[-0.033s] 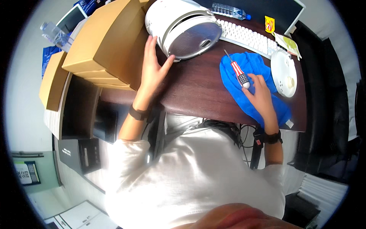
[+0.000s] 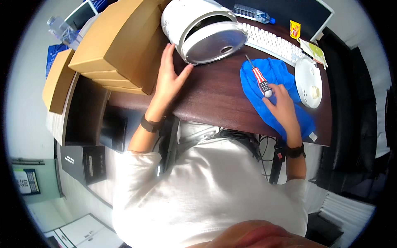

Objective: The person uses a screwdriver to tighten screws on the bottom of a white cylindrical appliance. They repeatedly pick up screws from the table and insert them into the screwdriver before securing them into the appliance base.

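Observation:
A white rounded appliance (image 2: 178, 20), much like a rice cooker, lies on its side at the far edge of the desk. Its silver-faced disc (image 2: 209, 46) stands partly away from the body, leaving a dark gap. My left hand (image 2: 168, 78) is open beside it, with thumb and fingers spread at the near rim; whether they press on it I cannot tell. On a crumpled blue cloth (image 2: 258, 101) rests a screwdriver (image 2: 260, 78) with a striped red, white and dark handle. The thumb and fingers of my right hand (image 2: 283, 105) close around its butt end.
Right of the cloth lies a white round cover (image 2: 304, 82). Behind are a white keyboard (image 2: 273, 43), a water bottle (image 2: 252, 13), a yellow packet (image 2: 295, 29) and a monitor (image 2: 306, 14). A large cardboard box (image 2: 120, 45) stands close left of my left hand.
The gap between the disc and the appliance body looks wider. The fingers of my right hand have come slightly closer to the screwdriver's butt end. The whole view has shifted a little.

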### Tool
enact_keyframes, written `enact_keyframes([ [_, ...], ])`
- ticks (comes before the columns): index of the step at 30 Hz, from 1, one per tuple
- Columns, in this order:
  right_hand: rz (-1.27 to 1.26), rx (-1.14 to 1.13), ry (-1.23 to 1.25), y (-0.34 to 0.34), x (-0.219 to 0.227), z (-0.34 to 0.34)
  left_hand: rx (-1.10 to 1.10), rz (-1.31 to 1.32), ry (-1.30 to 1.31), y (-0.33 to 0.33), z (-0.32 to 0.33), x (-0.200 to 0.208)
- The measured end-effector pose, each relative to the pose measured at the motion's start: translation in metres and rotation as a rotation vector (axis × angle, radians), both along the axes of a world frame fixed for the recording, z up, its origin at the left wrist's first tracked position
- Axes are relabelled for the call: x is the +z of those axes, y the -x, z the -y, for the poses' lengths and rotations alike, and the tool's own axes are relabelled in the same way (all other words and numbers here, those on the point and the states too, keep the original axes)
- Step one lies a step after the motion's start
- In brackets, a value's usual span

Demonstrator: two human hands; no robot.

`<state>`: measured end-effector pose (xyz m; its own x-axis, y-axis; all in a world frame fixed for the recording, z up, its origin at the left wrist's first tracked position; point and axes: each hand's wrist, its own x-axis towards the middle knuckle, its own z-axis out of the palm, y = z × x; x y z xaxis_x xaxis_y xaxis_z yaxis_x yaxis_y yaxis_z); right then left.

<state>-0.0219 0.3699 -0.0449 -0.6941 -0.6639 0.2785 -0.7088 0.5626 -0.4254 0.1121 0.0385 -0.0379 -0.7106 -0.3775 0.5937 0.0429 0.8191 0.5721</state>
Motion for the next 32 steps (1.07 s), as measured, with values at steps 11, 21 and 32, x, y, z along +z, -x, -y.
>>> enact_keyframes([
  [11, 0.056, 0.024, 0.036, -0.003, 0.003, 0.007, -0.011, -0.002, 0.279, -0.017, -0.026, 0.007],
  [21, 0.254, 0.014, 0.072, 0.011, -0.015, -0.033, -0.073, 0.294, 0.186, -0.023, -0.005, -0.043],
  [32, -0.189, 0.086, 0.407, 0.071, 0.136, -0.059, -0.158, 0.517, 0.191, -0.014, 0.003, -0.046],
])
